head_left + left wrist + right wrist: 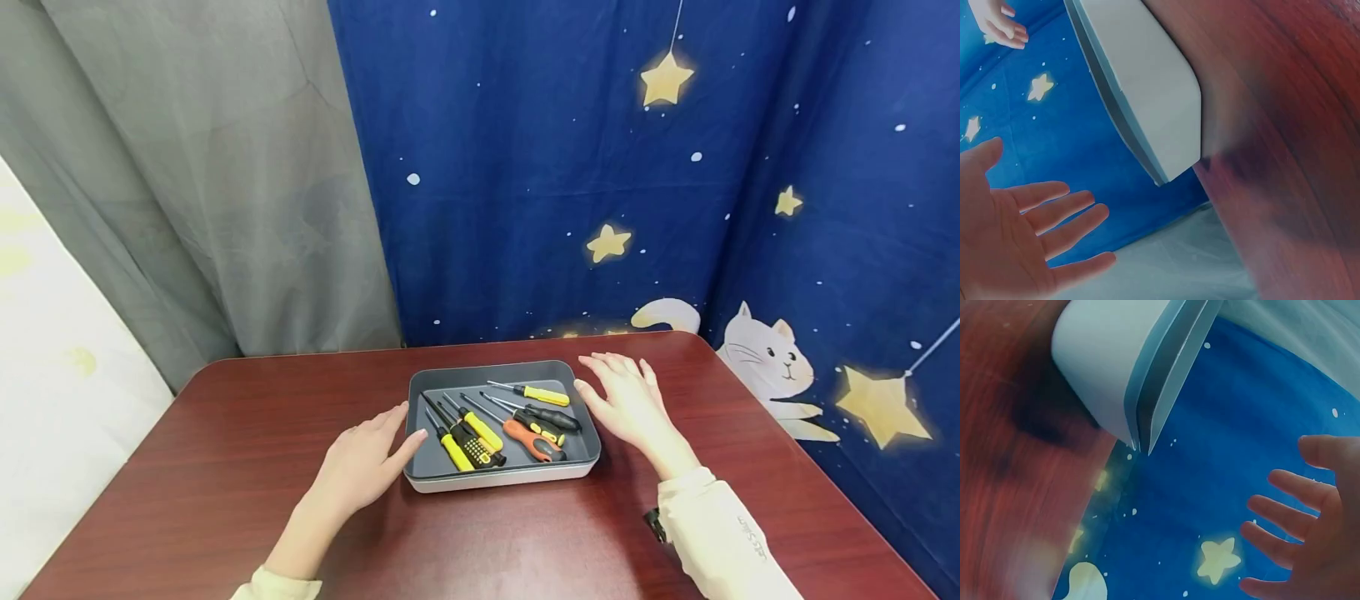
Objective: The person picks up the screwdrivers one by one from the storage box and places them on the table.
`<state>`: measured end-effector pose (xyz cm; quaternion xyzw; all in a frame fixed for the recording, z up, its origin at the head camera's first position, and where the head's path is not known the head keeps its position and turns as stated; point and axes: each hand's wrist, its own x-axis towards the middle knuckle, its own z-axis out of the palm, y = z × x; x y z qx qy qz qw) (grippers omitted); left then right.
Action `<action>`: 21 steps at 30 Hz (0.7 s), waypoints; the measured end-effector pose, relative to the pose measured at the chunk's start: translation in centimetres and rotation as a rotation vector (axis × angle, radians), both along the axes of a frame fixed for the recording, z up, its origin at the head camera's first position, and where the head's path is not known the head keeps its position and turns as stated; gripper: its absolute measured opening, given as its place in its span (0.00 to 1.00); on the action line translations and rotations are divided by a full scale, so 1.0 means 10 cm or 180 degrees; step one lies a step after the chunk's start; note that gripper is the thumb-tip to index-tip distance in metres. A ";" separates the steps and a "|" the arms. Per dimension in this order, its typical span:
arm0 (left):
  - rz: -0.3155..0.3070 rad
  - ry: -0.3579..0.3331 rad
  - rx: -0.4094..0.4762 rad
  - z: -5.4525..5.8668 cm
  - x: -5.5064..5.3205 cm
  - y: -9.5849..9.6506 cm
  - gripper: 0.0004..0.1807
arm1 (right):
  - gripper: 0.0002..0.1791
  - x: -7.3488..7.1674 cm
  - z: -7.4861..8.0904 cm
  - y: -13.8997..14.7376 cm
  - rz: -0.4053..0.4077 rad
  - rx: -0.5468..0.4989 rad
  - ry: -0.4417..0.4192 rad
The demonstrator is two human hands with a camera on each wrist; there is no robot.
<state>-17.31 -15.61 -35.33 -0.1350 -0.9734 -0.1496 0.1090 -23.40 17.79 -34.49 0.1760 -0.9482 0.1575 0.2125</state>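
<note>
A shallow tray (pixel 504 477) with a grey inside and a pale outer wall stands on the table. Several screwdrivers lie loose in it: one with an orange and black handle (pixel 528 439), a black one (pixel 553 417), and others with yellow handles, such as the one at the back right (pixel 546 396). At the tray's left side is my left hand (pixel 363 462), fingers extended and thumb beside the front left corner. My right hand (pixel 628 402) hovers by the right side, fingers spread. Both palms look bare in the left and right wrist views, beside the tray's wall (pixel 1154 87).
The reddish-brown wooden table (pixel 225 467) extends on both sides of the tray. Behind it hang a grey curtain (pixel 225 208) and a blue curtain (pixel 517 167) with stars and a white cat. A white cloth (pixel 67 400) borders the table's left.
</note>
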 end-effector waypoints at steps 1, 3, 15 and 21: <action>-0.0003 -0.0015 0.0003 0.00 0.00 0.01 0.33 | 0.22 -0.02 0.01 -0.02 0.0007 0.0001 0.0011; -0.0010 -0.0052 0.0000 -0.01 -0.01 0.02 0.33 | 0.21 -0.06 0.02 -0.06 0.0015 0.0021 0.0027; -0.0008 -0.0324 -0.0091 -0.11 -0.08 0.07 0.34 | 0.18 -0.26 -0.01 -0.24 0.0019 0.0051 -0.0041; 0.0006 -0.0382 -0.0168 -0.17 -0.11 0.08 0.35 | 0.17 -0.34 -0.06 -0.31 0.0049 0.0084 -0.0101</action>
